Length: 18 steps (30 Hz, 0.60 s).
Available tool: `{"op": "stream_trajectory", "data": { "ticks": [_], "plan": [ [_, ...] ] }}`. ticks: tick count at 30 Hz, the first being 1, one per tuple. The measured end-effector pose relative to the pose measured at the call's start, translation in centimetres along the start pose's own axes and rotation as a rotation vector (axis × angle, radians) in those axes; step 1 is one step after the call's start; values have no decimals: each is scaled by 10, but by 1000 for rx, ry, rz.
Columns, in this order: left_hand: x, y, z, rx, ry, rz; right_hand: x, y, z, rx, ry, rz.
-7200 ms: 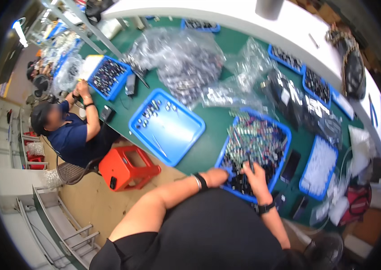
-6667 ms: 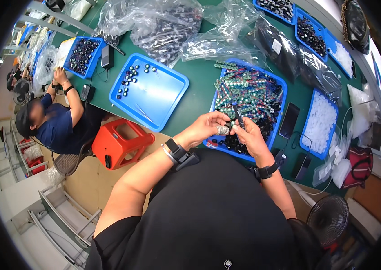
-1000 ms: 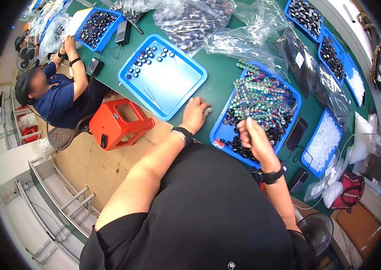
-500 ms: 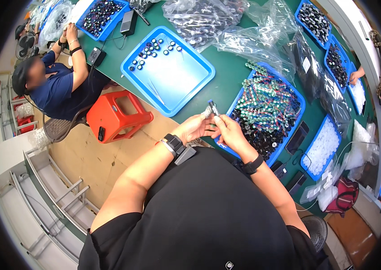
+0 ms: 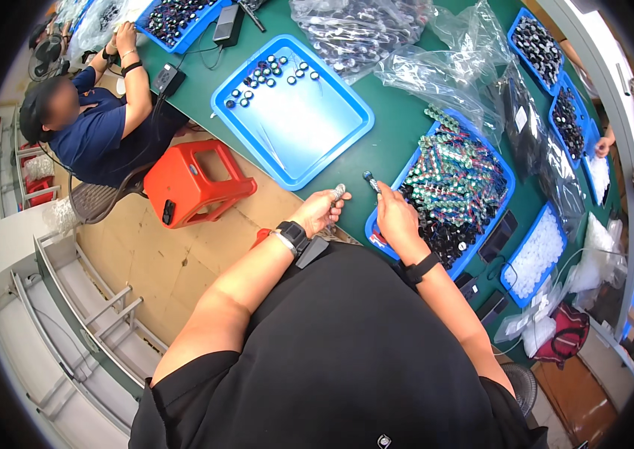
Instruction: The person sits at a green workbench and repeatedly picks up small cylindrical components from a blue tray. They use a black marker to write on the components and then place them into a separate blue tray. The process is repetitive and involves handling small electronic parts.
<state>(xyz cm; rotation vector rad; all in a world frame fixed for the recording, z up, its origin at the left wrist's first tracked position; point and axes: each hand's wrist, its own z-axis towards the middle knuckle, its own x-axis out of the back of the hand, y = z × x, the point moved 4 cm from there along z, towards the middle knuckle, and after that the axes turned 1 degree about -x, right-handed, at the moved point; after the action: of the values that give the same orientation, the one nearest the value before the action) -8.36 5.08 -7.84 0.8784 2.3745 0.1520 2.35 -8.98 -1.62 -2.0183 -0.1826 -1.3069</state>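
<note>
On the left, a navy-shirted co-worker [image 5: 107,135] is seated at the near edge of the green worktop [image 5: 386,153], and a red plastic stool [image 5: 193,187] is seen beyond that edge, on the floor. Along the near edge a shallow blue rectangular plastic tray [image 5: 309,112] is set; small round black parts with pale faces [image 5: 272,67] are gathered toward its far-left corner. Next comes the left hand [image 5: 318,212], held over the near edge with its fingers curled inward. A silvery-grey cover-like piece [image 5: 340,190] is seen at its fingertips; whether it is worn or pinched cannot be told.

Just beside it, apart from the left hand, a slim dark rod-like piece with a rounded, glinting head [image 5: 371,180] is pinched between the thumb and fingers of the right hand [image 5: 399,221], head pointed away from the person. It is judged light, stiff and perhaps slippery; it would best be gripped midway along the shaft, with the head left free.

Beside the right hand stands a deep blue plastic bin [image 5: 510,182], heaped with strips of green discs and red and blue wires [image 5: 455,172]. These are judged light and easily tangled, better lifted by the discs than by the wires. Farther right, a blue tray of white pieces [image 5: 534,254] is placed near the worktop's right end.
</note>
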Motion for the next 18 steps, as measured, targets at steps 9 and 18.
{"op": "stream_trajectory", "data": {
  "ticks": [9,18],
  "plan": [
    [12,-4,5,-1,35,-48,0,-10,11,50,-42,-185],
    [11,3,11,-73,76,116,-33,-49,13,246,-97,-658]
  ]
}}
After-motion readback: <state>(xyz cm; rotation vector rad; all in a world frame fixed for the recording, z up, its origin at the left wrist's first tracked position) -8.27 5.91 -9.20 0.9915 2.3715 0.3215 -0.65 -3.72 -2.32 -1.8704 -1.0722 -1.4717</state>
